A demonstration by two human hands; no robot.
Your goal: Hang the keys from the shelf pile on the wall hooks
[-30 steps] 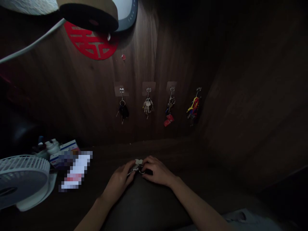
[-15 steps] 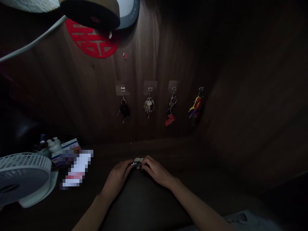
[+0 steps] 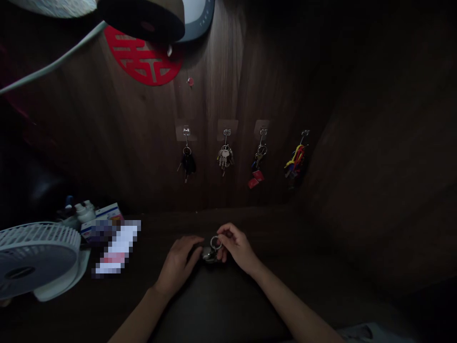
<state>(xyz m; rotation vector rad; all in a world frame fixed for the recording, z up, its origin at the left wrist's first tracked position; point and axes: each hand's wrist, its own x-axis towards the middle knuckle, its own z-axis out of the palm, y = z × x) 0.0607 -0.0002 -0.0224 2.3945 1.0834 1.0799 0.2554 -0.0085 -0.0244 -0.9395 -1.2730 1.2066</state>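
Observation:
My right hand [image 3: 238, 248] pinches a metal key ring [image 3: 212, 243] between thumb and fingers, and the ring stands up over the dark tabletop. Below the ring hangs or lies a bunch of keys [image 3: 207, 254], dim and partly hidden by the right fingers. Just left of the bunch is my left hand [image 3: 177, 259], with thumb and fingers apart and nothing held. Whether its thumb touches the keys is hard to tell.
On the wooden panel behind, several hooks hold black keys [image 3: 187, 164], silver keys [image 3: 225, 156], keys with red tags [image 3: 255, 179] and colourful cords [image 3: 296, 159]. A white fan [image 3: 39, 257], small boxes [image 3: 102, 227] and a blurred paper [image 3: 119, 250] stand left. A red cut-out [image 3: 150, 66] hangs above.
My left hand has let go of the bunch and its fingers have spread. My right hand has turned and now holds the ring upright. The view has shifted slightly.

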